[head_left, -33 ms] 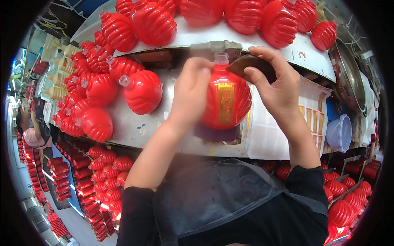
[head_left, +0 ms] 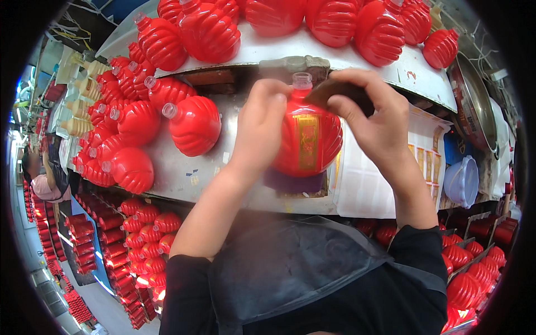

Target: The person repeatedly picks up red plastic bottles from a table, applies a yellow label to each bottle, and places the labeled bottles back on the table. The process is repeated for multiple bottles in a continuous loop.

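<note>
A round red ribbed bottle (head_left: 322,142) with a clear threaded neck stands upright in front of me, resting on a purple pad (head_left: 293,183). A gold and red label (head_left: 308,142) runs down its front. My left hand (head_left: 261,120) grips the bottle's left side, fingers curled by the shoulder below the neck; part of the bottle is hidden behind it. Between the thumb and fingers of my right hand (head_left: 374,111) is a flat, dark brown piece (head_left: 340,92), pinched, its pointed edge touching or close to the bottle's right shoulder. I cannot make out its material.
Beside the bottle lies a white sheet (head_left: 368,190) with gold labels (head_left: 427,162) at its right. Several red bottles (head_left: 194,125) crowd the left of the table, and more stand on a white shelf (head_left: 257,49) beyond. A pale blue basin (head_left: 462,181) is at right; another person (head_left: 47,181) is far left.
My right hand and the brown piece have shifted slightly down and left. The bottle has turned or shifted very slightly; my left hand looks almost unchanged.
</note>
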The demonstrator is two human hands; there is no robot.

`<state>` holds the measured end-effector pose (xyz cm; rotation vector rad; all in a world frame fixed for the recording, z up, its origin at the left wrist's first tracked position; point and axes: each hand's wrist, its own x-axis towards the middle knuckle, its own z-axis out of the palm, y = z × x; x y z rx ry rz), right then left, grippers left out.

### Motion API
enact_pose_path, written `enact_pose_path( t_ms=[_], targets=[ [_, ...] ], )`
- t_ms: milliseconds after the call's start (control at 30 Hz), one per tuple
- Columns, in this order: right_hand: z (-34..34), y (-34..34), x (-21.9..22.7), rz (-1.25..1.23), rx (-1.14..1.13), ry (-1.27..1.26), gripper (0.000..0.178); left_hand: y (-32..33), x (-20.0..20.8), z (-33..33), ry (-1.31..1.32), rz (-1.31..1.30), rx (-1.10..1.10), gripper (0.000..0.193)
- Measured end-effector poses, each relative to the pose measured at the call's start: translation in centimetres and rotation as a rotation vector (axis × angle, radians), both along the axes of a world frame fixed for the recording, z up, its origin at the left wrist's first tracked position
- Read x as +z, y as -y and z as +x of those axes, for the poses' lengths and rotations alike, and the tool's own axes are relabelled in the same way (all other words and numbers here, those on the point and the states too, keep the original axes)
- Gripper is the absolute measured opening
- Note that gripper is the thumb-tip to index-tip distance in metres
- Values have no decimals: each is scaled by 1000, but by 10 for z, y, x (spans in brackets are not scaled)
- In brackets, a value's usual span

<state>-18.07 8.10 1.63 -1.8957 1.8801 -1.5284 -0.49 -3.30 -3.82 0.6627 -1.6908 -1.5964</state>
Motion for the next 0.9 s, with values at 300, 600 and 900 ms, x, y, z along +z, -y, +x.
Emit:
enact_pose_path(
  t_ms=[300, 600, 900],
  targets=[
    [-3, 18, 1, 3, 43, -392, 33, -11, 7, -6, -38, -39, 35, 37],
    [-1, -5, -29, -147, 79, -143, 28, 16, 2, -15, 116, 22, 10, 25],
    [15, -6, -14, -44, 26, -375, 22, 31, -14, -20, 82, 177, 8, 20]
  ],
)
